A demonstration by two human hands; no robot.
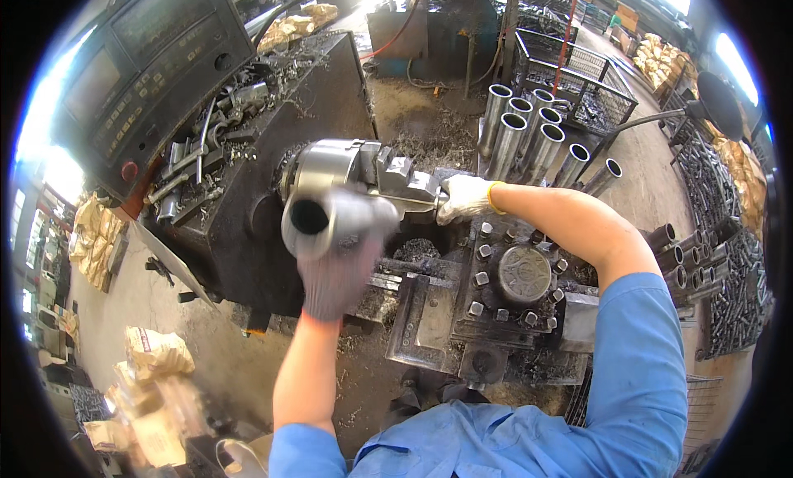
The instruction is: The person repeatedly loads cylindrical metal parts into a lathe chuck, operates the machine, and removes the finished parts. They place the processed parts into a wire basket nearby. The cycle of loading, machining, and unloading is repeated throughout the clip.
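My left hand (337,275), in a dark grey glove and smeared by motion, grips a short, wide metal tube (355,216). The tube's dark open end points left, in front of the steel lathe chuck (322,166). Stepped chuck jaws (396,174) stick out to the right of the chuck. At their right end my right hand (464,199), in a white glove with a yellow cuff, has its fingers curled in at a shiny metal piece. What that piece is, and how the fingers meet it, is partly hidden.
Right of the chuck stands a tool post (522,275) ringed with bolts. Several upright metal tubes (505,139) stand behind it. A control panel (140,73) rises at left, above a headstock (256,147) littered with tools and chips. A wire basket (578,77) sits farther back.
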